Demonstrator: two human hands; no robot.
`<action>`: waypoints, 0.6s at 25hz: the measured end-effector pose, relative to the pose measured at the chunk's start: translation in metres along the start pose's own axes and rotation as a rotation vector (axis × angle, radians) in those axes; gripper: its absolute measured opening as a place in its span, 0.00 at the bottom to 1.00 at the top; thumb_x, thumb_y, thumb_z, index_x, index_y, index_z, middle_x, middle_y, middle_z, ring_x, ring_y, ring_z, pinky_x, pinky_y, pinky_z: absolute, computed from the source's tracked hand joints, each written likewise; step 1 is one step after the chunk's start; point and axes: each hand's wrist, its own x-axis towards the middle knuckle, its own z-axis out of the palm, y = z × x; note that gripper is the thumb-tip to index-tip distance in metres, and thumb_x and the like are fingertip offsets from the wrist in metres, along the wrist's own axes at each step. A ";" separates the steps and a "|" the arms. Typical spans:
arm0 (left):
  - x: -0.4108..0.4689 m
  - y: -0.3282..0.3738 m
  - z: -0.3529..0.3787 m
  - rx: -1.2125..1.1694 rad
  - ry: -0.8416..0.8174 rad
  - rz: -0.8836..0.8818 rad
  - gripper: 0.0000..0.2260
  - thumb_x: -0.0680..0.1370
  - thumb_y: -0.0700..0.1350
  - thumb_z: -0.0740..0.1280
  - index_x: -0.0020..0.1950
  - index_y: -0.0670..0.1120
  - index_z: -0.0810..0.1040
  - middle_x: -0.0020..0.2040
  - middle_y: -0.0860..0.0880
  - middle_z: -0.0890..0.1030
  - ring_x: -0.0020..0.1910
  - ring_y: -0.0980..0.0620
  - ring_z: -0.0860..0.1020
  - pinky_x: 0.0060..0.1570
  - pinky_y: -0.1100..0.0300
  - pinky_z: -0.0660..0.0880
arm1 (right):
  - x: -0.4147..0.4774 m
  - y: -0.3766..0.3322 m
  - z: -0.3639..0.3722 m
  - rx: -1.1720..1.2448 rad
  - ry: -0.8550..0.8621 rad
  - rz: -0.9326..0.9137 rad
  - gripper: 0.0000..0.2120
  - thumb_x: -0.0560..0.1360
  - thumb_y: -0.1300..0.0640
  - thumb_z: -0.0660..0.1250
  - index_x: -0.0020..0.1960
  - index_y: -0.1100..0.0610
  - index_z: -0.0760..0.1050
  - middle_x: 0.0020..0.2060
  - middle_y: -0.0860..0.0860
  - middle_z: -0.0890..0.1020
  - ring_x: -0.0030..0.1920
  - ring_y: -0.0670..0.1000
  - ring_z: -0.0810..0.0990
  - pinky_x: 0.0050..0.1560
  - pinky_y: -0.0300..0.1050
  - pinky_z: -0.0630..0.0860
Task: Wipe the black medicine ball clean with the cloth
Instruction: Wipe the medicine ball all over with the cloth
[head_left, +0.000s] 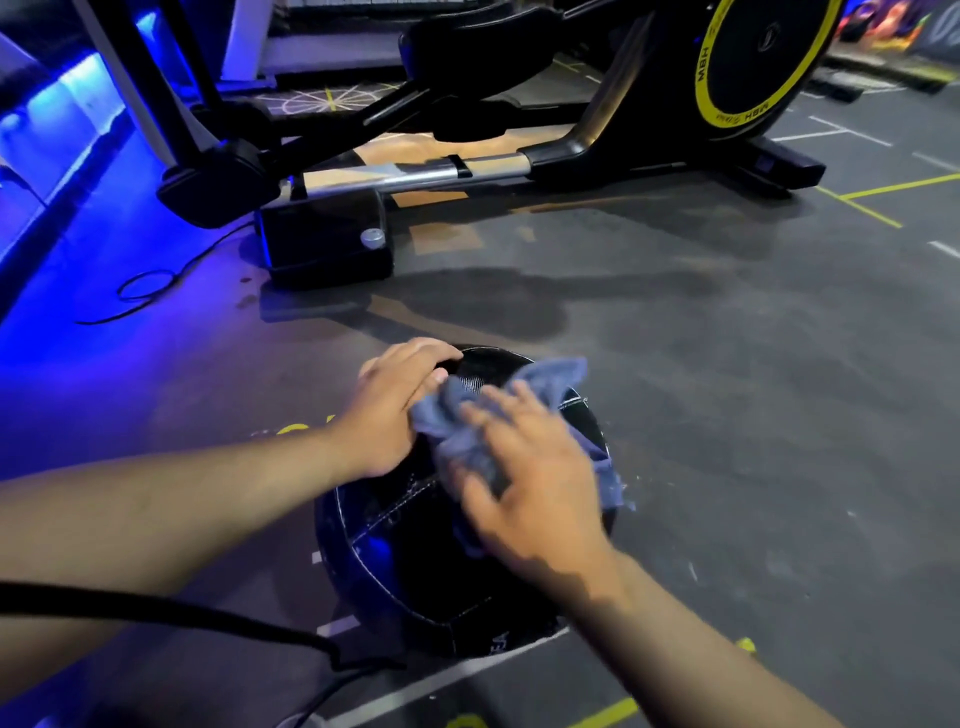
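The black medicine ball (415, 566) with white stitched seams rests on the grey gym floor, low in the middle of the head view. A crumpled blue-grey cloth (467, 431) lies over its top. My right hand (530, 483) presses flat on the cloth, fingers spread and blurred by motion. My left hand (395, 405) rests on the ball's upper left side, its fingers curved over the far edge, steadying the ball beside the cloth.
A black elliptical trainer (395, 171) with a yellow-rimmed flywheel (748, 62) stands just behind the ball. A thin cable (150, 286) loops on the floor at left under blue light. A black cord (208, 613) crosses the lower left. Open grey floor (753, 389) with painted lines lies to the right.
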 end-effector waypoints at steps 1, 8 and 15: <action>-0.001 0.001 0.000 -0.020 0.011 0.003 0.18 0.79 0.50 0.54 0.61 0.44 0.78 0.57 0.49 0.80 0.57 0.47 0.76 0.59 0.46 0.72 | -0.005 -0.007 0.009 -0.069 -0.062 -0.116 0.24 0.72 0.50 0.68 0.66 0.56 0.77 0.67 0.54 0.78 0.71 0.58 0.70 0.73 0.54 0.64; -0.017 -0.009 -0.008 -0.195 -0.019 -0.003 0.16 0.81 0.46 0.56 0.62 0.43 0.78 0.61 0.50 0.78 0.63 0.57 0.73 0.65 0.66 0.63 | -0.012 -0.006 0.006 -0.069 -0.059 0.084 0.39 0.65 0.38 0.71 0.71 0.53 0.69 0.78 0.53 0.59 0.80 0.57 0.51 0.77 0.62 0.48; 0.008 0.005 -0.011 -0.470 -0.105 -0.241 0.18 0.76 0.41 0.53 0.54 0.40 0.80 0.58 0.40 0.79 0.56 0.65 0.75 0.62 0.73 0.63 | -0.023 -0.016 0.020 -0.179 -0.082 -0.099 0.34 0.66 0.40 0.68 0.67 0.58 0.75 0.72 0.58 0.71 0.74 0.64 0.64 0.71 0.63 0.65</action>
